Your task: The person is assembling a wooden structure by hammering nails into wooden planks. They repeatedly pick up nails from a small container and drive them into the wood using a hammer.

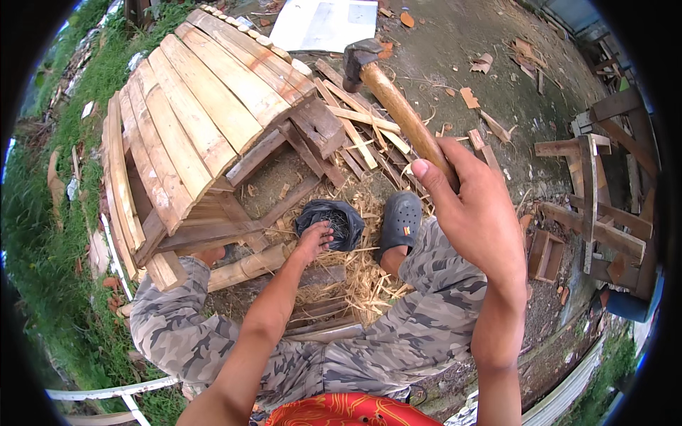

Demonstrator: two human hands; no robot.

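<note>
Hammer [398, 99] stands raised at 1 o'clock, its wooden handle wrapped tight by the right hand [476, 213]. Left hand [315, 238], fingers spread and loose, dips into a dark bag [330, 220] of nails beside the hut [206, 128].

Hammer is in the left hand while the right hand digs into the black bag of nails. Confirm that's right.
Hands are swapped. The head view shows the hammer gripped in the right hand, while the left hand reaches into the black bag of nails.
</note>
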